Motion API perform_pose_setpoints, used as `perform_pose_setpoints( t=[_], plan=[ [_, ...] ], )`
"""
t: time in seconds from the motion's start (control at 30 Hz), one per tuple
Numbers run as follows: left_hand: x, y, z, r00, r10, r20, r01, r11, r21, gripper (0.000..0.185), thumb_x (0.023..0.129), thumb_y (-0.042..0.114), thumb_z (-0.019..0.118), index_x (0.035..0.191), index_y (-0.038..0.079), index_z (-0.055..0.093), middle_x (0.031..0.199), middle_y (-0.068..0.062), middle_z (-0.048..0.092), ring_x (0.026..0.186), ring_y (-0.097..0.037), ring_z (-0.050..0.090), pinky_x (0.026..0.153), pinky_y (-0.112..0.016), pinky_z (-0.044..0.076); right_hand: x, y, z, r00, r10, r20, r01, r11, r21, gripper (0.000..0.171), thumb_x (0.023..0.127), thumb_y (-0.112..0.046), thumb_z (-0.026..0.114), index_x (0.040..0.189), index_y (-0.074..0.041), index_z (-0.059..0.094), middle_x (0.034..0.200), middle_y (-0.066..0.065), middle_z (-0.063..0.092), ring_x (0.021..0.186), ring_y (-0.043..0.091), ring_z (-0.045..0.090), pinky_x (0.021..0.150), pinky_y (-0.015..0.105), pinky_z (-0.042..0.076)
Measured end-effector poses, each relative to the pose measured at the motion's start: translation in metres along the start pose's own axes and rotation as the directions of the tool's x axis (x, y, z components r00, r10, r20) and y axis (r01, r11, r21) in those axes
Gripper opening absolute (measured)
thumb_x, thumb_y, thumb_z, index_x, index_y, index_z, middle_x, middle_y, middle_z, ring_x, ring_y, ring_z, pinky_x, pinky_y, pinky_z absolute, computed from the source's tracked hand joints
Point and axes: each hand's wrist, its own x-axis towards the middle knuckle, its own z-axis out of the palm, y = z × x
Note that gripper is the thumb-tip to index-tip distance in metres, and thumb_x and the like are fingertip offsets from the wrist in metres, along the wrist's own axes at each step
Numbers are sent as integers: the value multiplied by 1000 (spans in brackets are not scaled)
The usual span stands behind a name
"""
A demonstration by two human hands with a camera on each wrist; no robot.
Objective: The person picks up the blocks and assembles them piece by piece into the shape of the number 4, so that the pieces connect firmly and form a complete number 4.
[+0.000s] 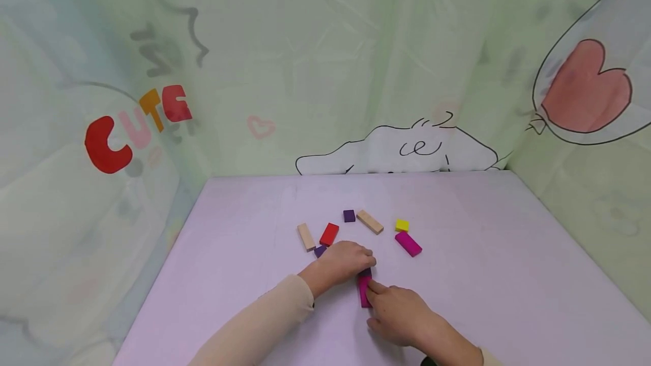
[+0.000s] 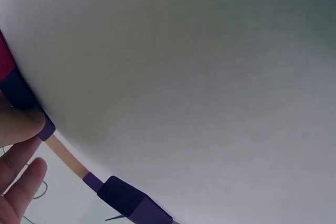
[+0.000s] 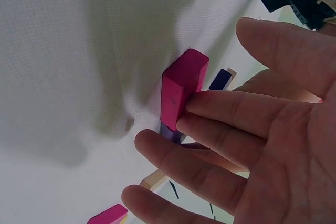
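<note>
Your left hand (image 1: 342, 262) covers most of the dark purple block (image 1: 365, 271) at its fingertips, so you can't judge its grip there. The small purple block (image 1: 320, 251) peeks out from behind that wrist. Your right hand (image 1: 402, 312) hides the magenta block's (image 1: 364, 291) right edge. In the left wrist view, only fingertips (image 2: 21, 174) show at the frame edge.

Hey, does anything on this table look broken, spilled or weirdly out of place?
Nothing stands out. The blocks lie scattered flat on the table, none visibly damaged or spilled. The left hand and right hand meet at a magenta block touching a purple block.
</note>
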Motion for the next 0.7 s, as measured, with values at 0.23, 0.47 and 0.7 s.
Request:
perform_pose_setpoints(
  t=[0.23, 0.47, 0.7],
  plan=[
    [-4, 2, 4, 997, -9, -70, 16, 995, 97, 28, 95, 38, 75, 123, 39, 74, 120, 11, 64, 110, -8, 60, 97, -24, 51, -1, -1, 0, 999, -10, -34, 10, 1000, -16, 51, 87, -27, 79, 128, 2, 68, 135, 11, 67, 108, 28, 71, 95, 48, 58],
    [-9, 5, 2, 996, 1, -93, 7, 997, 83, 21, 97, 34, 73, 118, 37, 75, 107, 13, 66, 95, -5, 63, 87, -19, 50, 1, -3, 0, 1000, 12, 0, -12, 1000, 3, 53, 88, -28, 80, 131, 1, 68, 138, 10, 66, 108, 28, 71, 95, 48, 58],
    [-13, 10, -5, 999, -39, -22, 39, 999, 2, 21, 96, 32, 75, 117, 33, 76, 107, 15, 73, 95, -3, 68, 88, -15, 52, 1, -2, 1, 1000, 9, -13, -9, 1000, -16, 54, 87, -28, 79, 132, 1, 67, 139, 9, 65, 110, 26, 71, 94, 47, 58]
  ],
)
